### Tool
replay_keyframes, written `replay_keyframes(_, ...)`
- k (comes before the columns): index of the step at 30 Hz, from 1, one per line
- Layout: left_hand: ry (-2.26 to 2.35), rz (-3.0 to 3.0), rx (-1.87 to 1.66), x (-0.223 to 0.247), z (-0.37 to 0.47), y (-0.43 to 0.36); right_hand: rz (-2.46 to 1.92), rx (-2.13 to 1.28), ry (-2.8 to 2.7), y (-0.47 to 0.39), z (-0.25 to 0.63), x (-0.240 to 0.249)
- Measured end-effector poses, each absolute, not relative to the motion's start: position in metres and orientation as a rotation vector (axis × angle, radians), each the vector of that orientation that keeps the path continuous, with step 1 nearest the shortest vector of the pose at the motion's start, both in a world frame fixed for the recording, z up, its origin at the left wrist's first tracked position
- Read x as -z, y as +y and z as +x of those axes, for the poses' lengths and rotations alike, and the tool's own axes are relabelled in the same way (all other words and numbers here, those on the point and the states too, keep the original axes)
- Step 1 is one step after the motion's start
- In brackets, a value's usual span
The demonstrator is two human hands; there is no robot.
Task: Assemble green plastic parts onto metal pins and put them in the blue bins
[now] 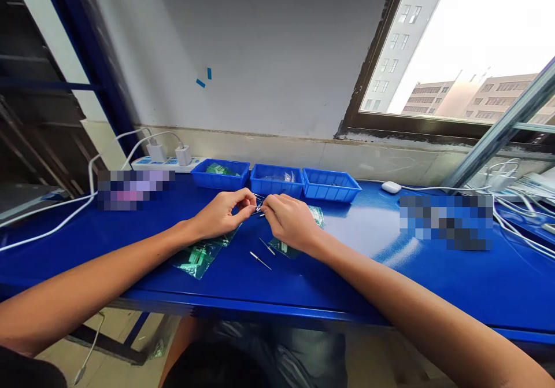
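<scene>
My left hand and my right hand nearly meet over the blue table. Thumb and fingers of each hand are pinched around small thin metal parts, too small to tell apart. Just below the hands, a metal pin and another metal pin lie on the table. A clear bag with green and white pieces lies under and below my left hand. A second such bag is partly covered by my right hand.
Three blue bins, a left one, a middle one and a right one, line the wall side. A power strip with cables stands at left. A white case and blurred items lie at right.
</scene>
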State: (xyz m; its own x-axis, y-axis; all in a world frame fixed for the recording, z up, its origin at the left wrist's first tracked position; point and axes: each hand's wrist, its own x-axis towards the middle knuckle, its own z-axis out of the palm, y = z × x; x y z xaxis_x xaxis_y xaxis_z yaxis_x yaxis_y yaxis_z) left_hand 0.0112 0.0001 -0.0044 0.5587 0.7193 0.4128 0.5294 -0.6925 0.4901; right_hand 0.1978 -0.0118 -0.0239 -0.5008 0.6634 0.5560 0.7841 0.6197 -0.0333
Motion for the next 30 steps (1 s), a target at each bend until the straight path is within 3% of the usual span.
replay_keyframes(10, 1.024, 2.509, -0.871, 0.0073, 0.0103, 0.0021, -1.05, 0.168, -2.305, -0.0111, 0.1994, 0.0247)
replay_keyframes(30, 1.01, 2.479, -0.808, 0.0084, 0.0085, 0.0015, -1.057, 0.288, -2.304, -0.0077, 0.1985, 0.0285)
